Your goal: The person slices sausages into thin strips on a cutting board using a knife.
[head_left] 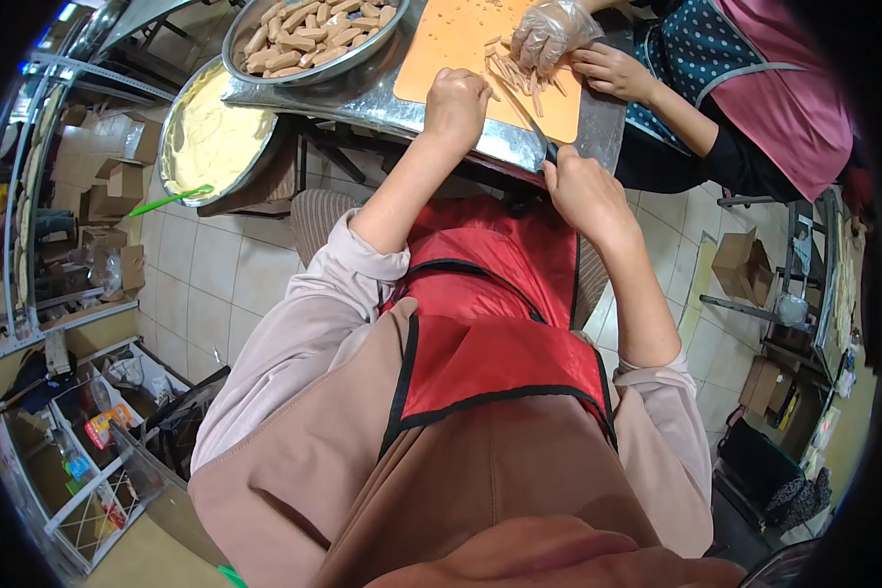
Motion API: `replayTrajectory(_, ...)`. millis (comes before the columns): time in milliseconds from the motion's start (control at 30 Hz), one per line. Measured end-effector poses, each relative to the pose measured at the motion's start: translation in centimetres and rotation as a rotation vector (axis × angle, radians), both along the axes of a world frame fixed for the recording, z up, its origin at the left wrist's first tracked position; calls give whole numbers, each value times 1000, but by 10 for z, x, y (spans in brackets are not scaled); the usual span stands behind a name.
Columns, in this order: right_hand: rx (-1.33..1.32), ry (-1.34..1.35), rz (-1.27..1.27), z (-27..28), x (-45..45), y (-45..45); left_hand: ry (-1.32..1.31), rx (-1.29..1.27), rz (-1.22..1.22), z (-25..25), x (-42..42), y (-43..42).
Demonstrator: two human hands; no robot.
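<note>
My right hand (586, 196) is wrapped round the black handle of a knife (527, 116). Its blade slants up and left over the orange cutting board (431, 59). At the board's near left edge my left hand (456, 106) is closed, fingertips pressed together close to the knife's tip; whatever is in them is hidden. Thin brown cut strips (515, 74), perhaps sausage, lie in a small heap on the board. Over this heap is a co-worker's plastic-gloved hand (544, 39), and that person's bare hand (612, 71) rests at the board's right edge.
A metal bowl (309, 71) of brown finger-shaped pieces stands on the metal table (505, 142), left of the board. Lower left, a large basin (263, 162) holds a pale creamy mass and a green-handled utensil (171, 200). The co-worker stands close at the right. Shelves and cardboard boxes (743, 267) line the sides.
</note>
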State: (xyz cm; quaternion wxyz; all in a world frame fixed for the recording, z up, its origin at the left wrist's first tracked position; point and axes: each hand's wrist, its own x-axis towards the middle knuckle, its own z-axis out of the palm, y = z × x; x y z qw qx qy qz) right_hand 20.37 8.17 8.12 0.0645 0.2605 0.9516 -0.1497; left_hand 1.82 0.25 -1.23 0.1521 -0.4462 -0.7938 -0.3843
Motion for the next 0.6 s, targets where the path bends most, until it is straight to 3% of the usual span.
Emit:
replayTrajectory(200, -10, -39, 43, 6, -1, -6, -20, 15, 14, -1, 1, 1)
replayTrajectory(400, 4, 66, 101, -24, -19, 5, 3, -22, 26, 1, 2, 4)
replayTrajectory(600, 12, -5, 72, 4, 9, -1, 3, -89, 51, 4, 0, 4)
